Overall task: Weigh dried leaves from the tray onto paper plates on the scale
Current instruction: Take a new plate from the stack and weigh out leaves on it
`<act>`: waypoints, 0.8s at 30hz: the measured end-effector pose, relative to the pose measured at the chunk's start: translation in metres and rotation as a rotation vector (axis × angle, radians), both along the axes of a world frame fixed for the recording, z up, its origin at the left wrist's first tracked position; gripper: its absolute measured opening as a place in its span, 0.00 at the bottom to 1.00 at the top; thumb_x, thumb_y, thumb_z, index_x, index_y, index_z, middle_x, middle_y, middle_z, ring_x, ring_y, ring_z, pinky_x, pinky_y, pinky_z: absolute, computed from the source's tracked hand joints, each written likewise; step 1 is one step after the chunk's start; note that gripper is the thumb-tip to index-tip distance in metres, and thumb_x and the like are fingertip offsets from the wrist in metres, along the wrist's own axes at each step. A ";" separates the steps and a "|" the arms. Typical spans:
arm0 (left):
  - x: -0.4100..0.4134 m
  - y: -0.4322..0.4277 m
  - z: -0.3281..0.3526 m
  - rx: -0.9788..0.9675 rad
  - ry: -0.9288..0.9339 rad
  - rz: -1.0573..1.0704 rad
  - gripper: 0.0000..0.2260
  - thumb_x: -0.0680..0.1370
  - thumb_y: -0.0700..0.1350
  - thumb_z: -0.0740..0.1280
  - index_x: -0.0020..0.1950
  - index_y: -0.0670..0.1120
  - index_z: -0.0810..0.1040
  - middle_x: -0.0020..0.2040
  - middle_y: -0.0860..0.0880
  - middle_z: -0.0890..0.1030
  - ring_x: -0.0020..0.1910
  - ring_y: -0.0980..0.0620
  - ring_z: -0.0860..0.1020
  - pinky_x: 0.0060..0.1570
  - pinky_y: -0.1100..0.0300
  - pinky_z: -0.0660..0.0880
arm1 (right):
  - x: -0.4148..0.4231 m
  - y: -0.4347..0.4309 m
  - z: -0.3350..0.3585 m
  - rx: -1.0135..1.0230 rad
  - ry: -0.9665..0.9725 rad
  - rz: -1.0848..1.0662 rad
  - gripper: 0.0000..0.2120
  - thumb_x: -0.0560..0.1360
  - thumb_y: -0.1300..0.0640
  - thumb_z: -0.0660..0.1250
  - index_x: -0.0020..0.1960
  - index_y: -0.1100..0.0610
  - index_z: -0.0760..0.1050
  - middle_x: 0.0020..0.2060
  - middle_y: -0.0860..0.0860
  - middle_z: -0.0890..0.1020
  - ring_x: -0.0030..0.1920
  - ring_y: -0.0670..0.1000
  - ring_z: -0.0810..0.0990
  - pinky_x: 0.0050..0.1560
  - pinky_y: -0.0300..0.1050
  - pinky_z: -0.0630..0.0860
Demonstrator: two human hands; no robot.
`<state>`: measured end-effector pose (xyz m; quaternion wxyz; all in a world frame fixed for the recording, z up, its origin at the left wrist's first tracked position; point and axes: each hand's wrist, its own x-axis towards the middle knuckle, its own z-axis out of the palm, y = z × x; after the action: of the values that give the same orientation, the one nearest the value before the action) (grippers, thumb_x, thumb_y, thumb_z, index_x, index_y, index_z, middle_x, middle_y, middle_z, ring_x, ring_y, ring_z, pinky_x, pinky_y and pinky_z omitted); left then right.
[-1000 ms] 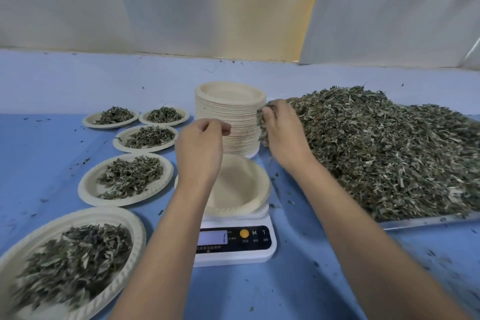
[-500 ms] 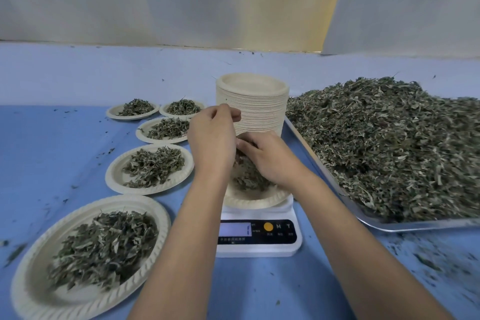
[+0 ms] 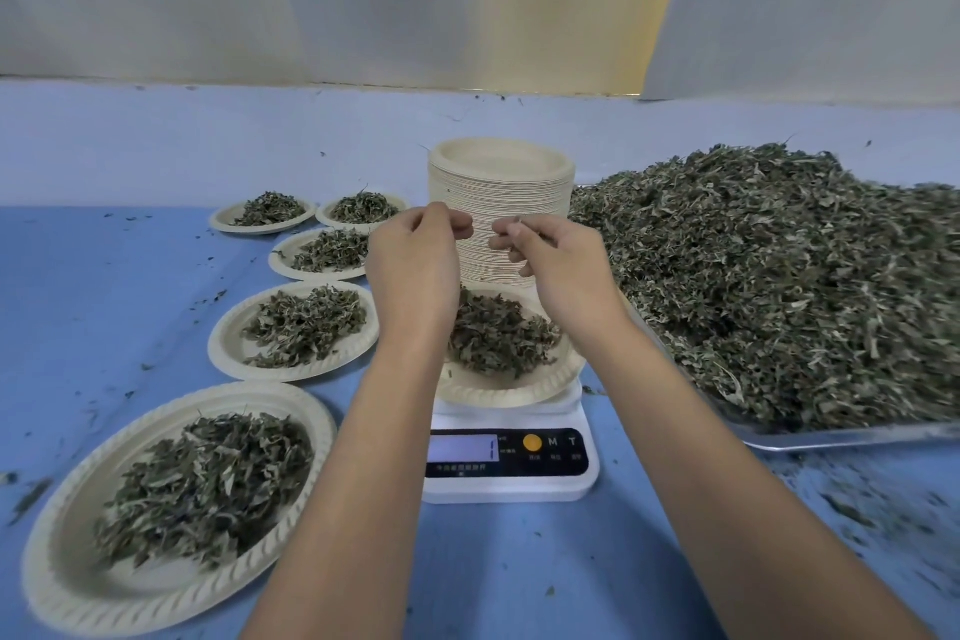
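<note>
While the tray (image 3: 831, 439) is sitting at the right, heaped with leaves (image 3: 779, 286), the scale (image 3: 509, 489) is carrying a leaf-filled plate (image 3: 498, 395) at centre. Above it the left hand (image 3: 415, 270) is curling round nothing visible, and the right hand (image 3: 556, 265) is pinching a few leaves.

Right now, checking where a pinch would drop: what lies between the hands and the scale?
Head view: a paper plate of dried leaves sits on the scale, under the left hand and right hand.

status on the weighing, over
Left hand curled, nothing seen in it; right hand pinches a leaf bit. Plate on scale holds leaves. Nothing in the way.
</note>
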<state>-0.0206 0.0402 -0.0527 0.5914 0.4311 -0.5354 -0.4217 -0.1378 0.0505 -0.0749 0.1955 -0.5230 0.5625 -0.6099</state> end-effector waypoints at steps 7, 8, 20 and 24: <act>0.000 0.000 -0.001 0.044 -0.015 -0.022 0.14 0.77 0.42 0.59 0.36 0.48 0.80 0.40 0.51 0.83 0.45 0.54 0.80 0.53 0.53 0.74 | 0.004 0.002 0.002 -0.011 -0.031 0.035 0.09 0.79 0.61 0.61 0.47 0.53 0.79 0.38 0.45 0.82 0.40 0.43 0.75 0.42 0.35 0.73; -0.001 0.000 -0.001 0.054 -0.016 -0.037 0.14 0.77 0.41 0.58 0.36 0.47 0.79 0.40 0.51 0.83 0.44 0.54 0.80 0.53 0.53 0.74 | 0.004 0.002 0.003 -0.017 -0.023 0.036 0.09 0.79 0.61 0.61 0.46 0.52 0.79 0.37 0.45 0.82 0.40 0.44 0.76 0.42 0.36 0.74; -0.004 0.001 -0.004 0.030 -0.047 -0.061 0.15 0.77 0.41 0.59 0.34 0.50 0.79 0.36 0.54 0.83 0.42 0.53 0.79 0.46 0.55 0.73 | 0.006 0.003 0.004 -0.015 0.076 -0.007 0.10 0.78 0.58 0.63 0.44 0.47 0.79 0.35 0.41 0.82 0.42 0.44 0.76 0.53 0.52 0.76; -0.003 0.000 -0.006 0.019 -0.052 -0.058 0.16 0.77 0.41 0.59 0.33 0.50 0.79 0.35 0.54 0.83 0.40 0.50 0.77 0.40 0.57 0.72 | 0.005 0.003 0.002 0.017 0.105 -0.008 0.09 0.78 0.57 0.62 0.51 0.53 0.82 0.38 0.43 0.83 0.41 0.42 0.77 0.54 0.51 0.77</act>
<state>-0.0239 0.0405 -0.0582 0.5607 0.4317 -0.5590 -0.4322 -0.1329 0.0533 -0.0728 0.1680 -0.5503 0.5790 -0.5776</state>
